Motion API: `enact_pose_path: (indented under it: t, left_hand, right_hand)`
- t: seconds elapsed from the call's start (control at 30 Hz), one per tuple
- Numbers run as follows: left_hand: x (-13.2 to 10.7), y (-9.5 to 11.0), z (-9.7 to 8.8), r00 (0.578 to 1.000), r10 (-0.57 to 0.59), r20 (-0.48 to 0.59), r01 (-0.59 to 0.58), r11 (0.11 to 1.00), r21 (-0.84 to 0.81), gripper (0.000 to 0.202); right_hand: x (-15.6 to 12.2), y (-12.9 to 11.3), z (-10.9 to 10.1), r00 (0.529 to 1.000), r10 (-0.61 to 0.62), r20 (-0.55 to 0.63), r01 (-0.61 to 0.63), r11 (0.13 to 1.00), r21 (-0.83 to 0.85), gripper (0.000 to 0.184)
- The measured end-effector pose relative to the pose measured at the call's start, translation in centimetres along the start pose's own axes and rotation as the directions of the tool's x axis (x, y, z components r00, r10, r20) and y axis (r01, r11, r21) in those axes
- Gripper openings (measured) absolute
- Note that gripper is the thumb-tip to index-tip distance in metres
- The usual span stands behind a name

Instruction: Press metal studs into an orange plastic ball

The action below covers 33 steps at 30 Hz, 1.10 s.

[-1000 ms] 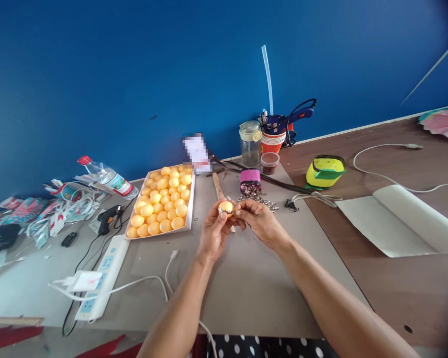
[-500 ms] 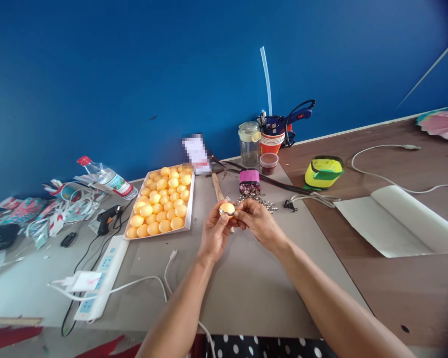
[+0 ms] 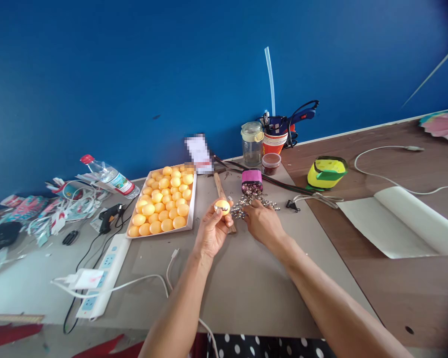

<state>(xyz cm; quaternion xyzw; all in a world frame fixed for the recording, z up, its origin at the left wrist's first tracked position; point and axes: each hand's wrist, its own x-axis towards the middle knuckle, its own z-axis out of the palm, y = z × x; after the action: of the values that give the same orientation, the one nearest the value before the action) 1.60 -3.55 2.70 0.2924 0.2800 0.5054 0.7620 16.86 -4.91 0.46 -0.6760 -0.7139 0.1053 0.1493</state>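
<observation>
My left hand (image 3: pixel 212 228) is closed around an orange ping-pong ball (image 3: pixel 221 205), held upright between thumb and fingers. A few small shiny silver pieces sit in a row on the ball's near side. My right hand (image 3: pixel 263 221) is at a spread pile of small silver beads or bells (image 3: pixel 239 206), palm down, with its fingers bent together at the pile's edge. What its fingertips pinch, if anything, is too small to make out. The pile spills from a pink container (image 3: pixel 252 176) lying on its side. A wooden-handled hammer (image 3: pixel 219 186) lies behind my left hand.
A white tray (image 3: pixel 190 219) full of orange balls stands at the left. Near it are a power strip (image 3: pixel 114 263), a glue gun (image 3: pixel 108 219) and a water bottle (image 3: pixel 114 179). A jar (image 3: pixel 252 149), a yellow-green container (image 3: pixel 326 174) and white paper (image 3: pixel 392 233) lie beyond and right.
My right hand has left the ball and moved to the silver pile on the right. The ball stays in my left hand, shifted slightly left. The view has turned a little.
</observation>
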Motion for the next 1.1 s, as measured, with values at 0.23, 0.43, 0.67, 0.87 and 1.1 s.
enact_pose_path:
  t: [0.23,0.43,0.67,0.87,1.1]
  left_hand:
    - [-0.03,-0.05,-0.09,1.0,-0.014,-0.02,0.014,1.0,0.002,0.036]
    - [-0.02,0.12,-0.16,0.999,-0.035,-0.026,0.034,0.999,-0.036,0.034]
    - [-0.01,0.02,-0.11,0.999,-0.034,-0.03,0.033,0.999,-0.034,0.036]
    - [0.0,0.17,-0.02,0.998,-0.041,-0.053,0.039,0.999,-0.025,0.035]
    - [-0.11,0.13,-0.22,0.998,-0.053,-0.045,0.051,0.997,-0.053,0.035]
  right_hand:
    - [0.39,-0.16,0.4,0.999,-0.017,-0.046,0.015,0.999,-0.044,0.024]
    - [0.06,-0.64,0.21,0.993,-0.012,-0.116,0.017,0.999,0.04,0.022]
    - [0.37,-0.94,0.53,0.995,-0.052,-0.085,0.051,0.999,-0.014,0.024]
    - [0.3,-0.63,0.69,0.966,0.004,-0.259,0.03,0.992,0.126,0.018]
    - [0.42,-0.55,0.16,0.942,0.188,-0.278,-0.026,0.866,0.499,0.012]
